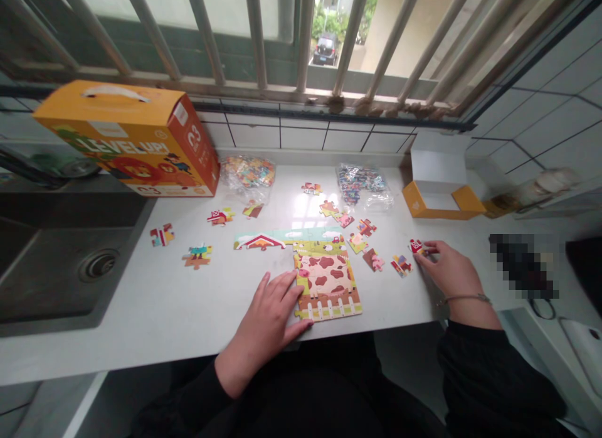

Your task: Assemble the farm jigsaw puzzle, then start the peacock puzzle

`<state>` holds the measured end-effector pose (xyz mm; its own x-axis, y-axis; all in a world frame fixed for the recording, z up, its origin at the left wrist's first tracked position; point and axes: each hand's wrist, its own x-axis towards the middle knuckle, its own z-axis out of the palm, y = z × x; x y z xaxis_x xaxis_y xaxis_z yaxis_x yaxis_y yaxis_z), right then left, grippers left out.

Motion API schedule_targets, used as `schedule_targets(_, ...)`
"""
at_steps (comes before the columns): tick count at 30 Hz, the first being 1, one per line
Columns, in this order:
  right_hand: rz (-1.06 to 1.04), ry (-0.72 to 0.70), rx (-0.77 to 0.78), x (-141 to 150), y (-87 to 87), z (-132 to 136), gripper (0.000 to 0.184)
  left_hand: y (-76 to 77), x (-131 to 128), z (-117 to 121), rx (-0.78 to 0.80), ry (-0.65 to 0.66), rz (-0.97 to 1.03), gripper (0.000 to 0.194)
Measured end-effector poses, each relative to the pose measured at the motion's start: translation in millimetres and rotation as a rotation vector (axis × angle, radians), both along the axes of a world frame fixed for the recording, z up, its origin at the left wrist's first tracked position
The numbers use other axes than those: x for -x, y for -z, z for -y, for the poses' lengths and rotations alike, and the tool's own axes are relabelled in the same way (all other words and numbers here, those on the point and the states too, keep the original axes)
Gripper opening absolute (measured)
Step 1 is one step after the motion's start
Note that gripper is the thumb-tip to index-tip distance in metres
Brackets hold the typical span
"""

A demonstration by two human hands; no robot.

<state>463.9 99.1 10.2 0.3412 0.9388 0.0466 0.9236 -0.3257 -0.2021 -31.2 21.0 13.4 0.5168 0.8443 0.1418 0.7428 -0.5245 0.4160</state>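
A big orange box (pixel 136 140) with a white handle stands closed on the counter (pixel 188 306), beside the sink (pixel 61 256). Next to it, a clear bag (pixel 248 173) holds mostly orange puzzle pieces; farther right, another clear bag (pixel 362 182) holds darker, bluish ones. A small orange box (pixel 435 202) sits near the wall with its lid raised, its pale inside showing.

The partly joined puzzle (pixel 327 278) lies flat at the counter's near edge. Its picture is upright for the person: white fence nearest, sky farthest, the cow's head pointing left. The cow block's long axis runs away from the person, tilted slightly, and a sky strip reaches left from its far end.

The left hand (pixel 270 312) rests at the puzzle's left edge, fingers loosely spread, touching it without gripping. The right hand (pixel 444 267) pinches a small red piece (pixel 416 246), thumb and fingers nearly closed. Loose pieces (pixel 375 260) lie on both sides of the puzzle.
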Motion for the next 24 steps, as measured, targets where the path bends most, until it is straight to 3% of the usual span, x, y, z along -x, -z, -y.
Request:
schedule_targets(19, 0.109, -0.084, 0.007, 53.2, -5.3, -13.1, 0.032, 2.6, 2.1, -2.2, -0.009, 0.008, 0.008, 0.053)
schedule_targets(24, 0.121, -0.096, -0.055, 69.8, 0.4, -17.1, 0.030, 2.8, 2.4, -2.4, 0.001, 0.010, 0.005, 0.054)
